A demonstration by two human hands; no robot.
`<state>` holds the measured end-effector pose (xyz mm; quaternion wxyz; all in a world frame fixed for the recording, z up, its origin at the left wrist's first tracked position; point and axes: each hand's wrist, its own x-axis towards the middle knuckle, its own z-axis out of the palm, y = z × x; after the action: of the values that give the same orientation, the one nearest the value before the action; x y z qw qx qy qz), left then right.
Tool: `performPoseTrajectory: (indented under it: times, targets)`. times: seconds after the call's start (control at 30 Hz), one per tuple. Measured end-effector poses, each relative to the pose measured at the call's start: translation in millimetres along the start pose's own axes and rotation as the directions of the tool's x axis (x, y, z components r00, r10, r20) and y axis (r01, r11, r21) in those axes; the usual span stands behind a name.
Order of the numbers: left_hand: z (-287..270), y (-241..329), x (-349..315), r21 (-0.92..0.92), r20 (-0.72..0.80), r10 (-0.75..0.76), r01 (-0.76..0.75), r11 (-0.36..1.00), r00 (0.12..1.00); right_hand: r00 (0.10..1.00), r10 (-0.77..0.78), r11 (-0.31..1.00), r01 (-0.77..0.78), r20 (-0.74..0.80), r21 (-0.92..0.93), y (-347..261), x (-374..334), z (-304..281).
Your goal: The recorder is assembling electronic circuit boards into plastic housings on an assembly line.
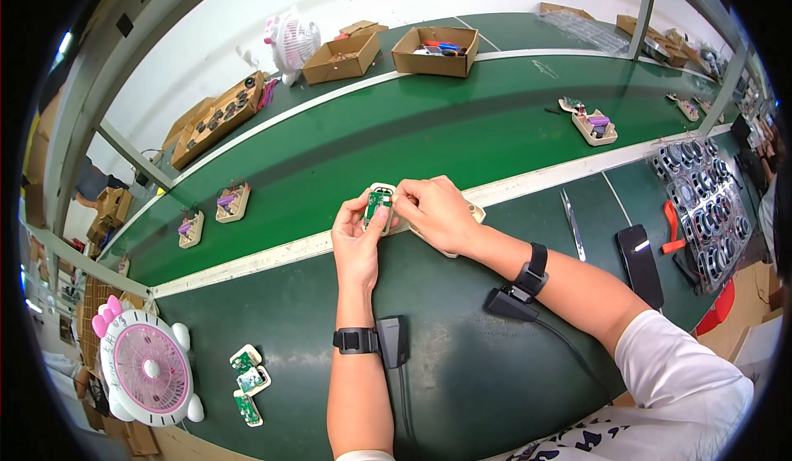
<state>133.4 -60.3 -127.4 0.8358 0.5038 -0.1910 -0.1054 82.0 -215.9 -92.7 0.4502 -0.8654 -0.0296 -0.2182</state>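
Near the front edge of the green belt, my left hand [358,242] is closed round a small green circuit board [379,199] in a cream surround, thumb across its lower part. Close against the board's right side, my right hand [439,214] has thumb and forefinger pinched together. Whatever is between those fingertips is too small to make out. Partly hidden under my right hand, a cream plastic housing [476,213] rests at the bench edge. To the lower left lie several similar green boards in cream covers [247,407].
Tweezers [572,223], a black phone [638,263] and a tray of round speakers [701,205] lie at right. A pink-and-white fan [151,366] stands at left. Housings with purple batteries [232,202] sit on the green belt [330,143]; cardboard boxes [436,51] stand behind. Cables trail from my wrists.
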Motion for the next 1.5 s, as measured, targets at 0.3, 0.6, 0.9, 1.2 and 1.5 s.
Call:
performPoseTrajectory:
  times: [0.3, 0.6, 0.9, 1.2, 1.5]
  targets:
    - [5.2, -2.7, 0.7, 0.006, -0.007, 0.003, -0.003, 1.0, 1.0, 0.999, -0.03, 1.0, 0.03, -0.023, -0.004, 5.4, -0.3, -1.3]
    - [5.2, 0.3, -0.2, 0.023, -0.016, 0.019, -0.019, 1.0, 1.0, 0.999, -0.042, 0.999, 0.042, -0.015, -0.024, 0.2, 0.5, -2.1]
    - [7.1, -3.9, 1.5, 0.056, -0.007, 0.011, -0.011, 0.998, 1.0, 1.0, -0.009, 1.0, 0.009, -0.021, -0.006, 5.6, -0.4, -2.5]
    - [10.0, 0.7, 2.0, 0.009, -0.012, -0.043, 0.043, 0.999, 0.999, 0.999, 0.0, 0.998, 0.002, 0.035, -0.065, 8.6, 4.7, -5.8]
    - [5.4, -0.6, 2.1, 0.02, -0.024, -0.038, 0.039, 0.999, 0.999, 0.986, 0.162, 0.983, -0.164, -0.03, -0.085, 5.8, 24.5, -47.8]
